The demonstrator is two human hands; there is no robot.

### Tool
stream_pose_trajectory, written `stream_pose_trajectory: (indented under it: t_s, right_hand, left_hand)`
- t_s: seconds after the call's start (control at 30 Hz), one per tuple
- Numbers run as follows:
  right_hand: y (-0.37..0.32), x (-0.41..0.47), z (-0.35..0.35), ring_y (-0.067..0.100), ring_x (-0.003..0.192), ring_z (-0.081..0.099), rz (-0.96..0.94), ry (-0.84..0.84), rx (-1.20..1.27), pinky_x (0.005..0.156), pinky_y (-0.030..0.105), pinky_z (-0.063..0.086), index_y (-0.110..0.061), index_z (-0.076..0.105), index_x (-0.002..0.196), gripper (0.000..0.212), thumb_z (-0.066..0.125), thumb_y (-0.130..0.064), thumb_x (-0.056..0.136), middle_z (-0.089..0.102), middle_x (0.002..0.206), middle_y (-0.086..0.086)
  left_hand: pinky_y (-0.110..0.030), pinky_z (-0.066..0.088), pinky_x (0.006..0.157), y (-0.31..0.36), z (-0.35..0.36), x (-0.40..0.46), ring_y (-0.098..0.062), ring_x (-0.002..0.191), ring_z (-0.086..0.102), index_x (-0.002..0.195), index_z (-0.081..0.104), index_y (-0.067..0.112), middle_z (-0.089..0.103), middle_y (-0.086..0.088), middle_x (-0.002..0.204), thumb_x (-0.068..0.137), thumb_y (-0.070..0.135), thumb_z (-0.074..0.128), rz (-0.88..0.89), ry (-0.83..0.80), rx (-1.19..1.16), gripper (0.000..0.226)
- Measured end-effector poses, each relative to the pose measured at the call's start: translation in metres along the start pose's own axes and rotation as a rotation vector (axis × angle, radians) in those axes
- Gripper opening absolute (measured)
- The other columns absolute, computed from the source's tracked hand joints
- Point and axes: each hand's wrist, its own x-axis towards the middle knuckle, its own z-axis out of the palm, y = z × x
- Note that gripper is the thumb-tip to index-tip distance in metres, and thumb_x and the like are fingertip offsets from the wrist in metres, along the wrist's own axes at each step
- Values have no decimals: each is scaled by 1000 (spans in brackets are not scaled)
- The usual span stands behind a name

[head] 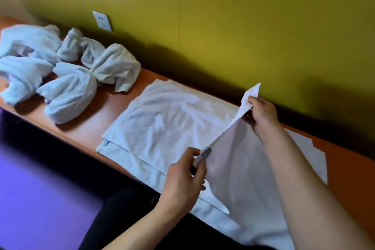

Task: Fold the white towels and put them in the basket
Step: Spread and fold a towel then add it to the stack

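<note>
A white towel (162, 126) lies spread on the orange-brown counter (91, 119), partly folded over itself. My right hand (262, 116) pinches its far corner and holds it up off the counter near the wall. My left hand (182, 180) grips the near corner, also lifted, so the raised edge stretches taut between both hands. The lifted half hangs over the rest of the towel. At the left of the counter sit several crumpled white towels (67, 91) in a loose pile. No basket is in view.
A yellow-green wall (223, 26) runs right behind the counter, with a white wall socket (102, 20) above the pile. The counter's front edge drops to a purple floor (40, 199). My dark-clothed legs (125, 219) are close against the counter.
</note>
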Motion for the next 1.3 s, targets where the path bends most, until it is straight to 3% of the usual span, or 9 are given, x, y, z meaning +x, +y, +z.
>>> stream_pose_trajectory:
  t_s: [0.2, 0.4, 0.57, 0.73, 0.8, 0.93, 1.07, 1.2, 1.3]
  right_hand:
    - [7, -3, 117, 19, 77, 65, -36, -55, -44, 63, 35, 56, -24, 68, 82, 21, 56, -18, 97, 66, 85, 2]
    - [14, -1, 210, 21, 75, 66, -99, -125, -161, 63, 37, 60, -23, 68, 78, 26, 52, -17, 97, 67, 85, 5]
    - [27, 1, 263, 15, 70, 66, -88, -170, -170, 51, 26, 55, -15, 70, 102, 20, 50, -18, 101, 67, 84, 2]
    - [42, 3, 300, 27, 91, 71, -76, -219, -235, 77, 41, 62, -9, 68, 117, 27, 48, -20, 102, 72, 105, 14]
    - [50, 3, 307, 28, 93, 71, -55, -257, -266, 75, 39, 62, -9, 65, 121, 28, 47, -21, 103, 71, 110, 15]
    - [71, -6, 290, 19, 72, 67, -64, -328, -280, 57, 27, 55, -17, 53, 134, 32, 48, -26, 103, 65, 97, 9]
    - [105, -34, 221, 8, 57, 64, -168, -280, -398, 54, 24, 50, -22, 62, 115, 19, 54, -16, 98, 68, 81, 4]
    - [149, -88, 126, 5, 64, 60, -250, -96, -747, 62, 27, 44, -28, 59, 97, 9, 62, -22, 91, 63, 71, -6]
    - [167, -128, 73, 23, 79, 62, -297, 141, -941, 70, 35, 47, -23, 52, 93, 20, 70, -29, 86, 59, 78, -5]
  left_hand:
    - [-25, 56, 53, -22, -68, 23, -18, 54, 68, 90, 58, 32, 68, 4, 66, 101, 39, 54, -78, 139, -53, 14]
    - [-22, 53, 50, -46, -126, 55, -18, 50, 67, 89, 59, 31, 68, -1, 64, 101, 32, 53, -125, 324, -38, 14]
    - [-26, 56, 51, -67, -167, 79, -17, 50, 67, 91, 57, 32, 70, 1, 65, 102, 29, 53, -142, 439, -4, 13]
    - [-32, 58, 51, -102, -203, 101, -16, 51, 67, 91, 60, 32, 71, 4, 68, 101, 31, 54, -159, 505, 70, 12]
    - [-29, 57, 50, -116, -211, 110, -18, 52, 67, 89, 59, 33, 73, 6, 69, 101, 31, 52, -195, 497, 100, 15]
    - [-42, 58, 66, -146, -227, 123, -26, 61, 69, 88, 58, 25, 72, 4, 69, 100, 34, 53, -282, 462, 284, 16]
    - [-37, 47, 69, -160, -236, 130, -26, 73, 63, 85, 58, 25, 63, 5, 79, 93, 39, 60, -274, 471, 464, 17]
    - [-38, 44, 81, -156, -230, 135, -25, 86, 54, 108, 56, 23, 52, -1, 105, 85, 45, 69, -336, 379, 527, 34]
    - [-41, 52, 85, -149, -230, 141, -31, 94, 60, 117, 53, 17, 56, -6, 107, 79, 36, 74, -417, 286, 550, 48]
